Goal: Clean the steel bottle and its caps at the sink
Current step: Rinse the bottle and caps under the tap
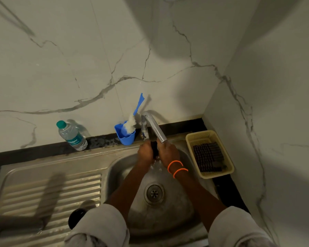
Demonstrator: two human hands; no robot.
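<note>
Small black cap (154, 148) sits right under the tap (154, 128) spout, over the sink (168, 221) bowl, held betw both hands. Left hand (146, 151) curls round its left side; right hand (168, 151) wraps the right side, fingers bent over it. Water drops fall just below the hands toward the drain (154, 192). Two orange bands (177, 167) on the right wrist.

Round black object (76, 217) rests on the ribbed drainboard (48, 193) left of the sink, partly hidden by the left sleeve (100, 227); can't tell what it is. A blurred grey shape (50, 191) lies across the drainboard, too smeared to ID.

Just left of the tap, against the wall: blue holder (127, 138) w/ a blue-handled white brush (135, 114) standing tilted in it. Further left of the tap, a clear plastic water bottle (71, 135), green cap, upright on the dark table (103, 140) edge. Right of the tap, a cream basket (210, 154) w/ a dark scrub pad (208, 156) inside.
</note>
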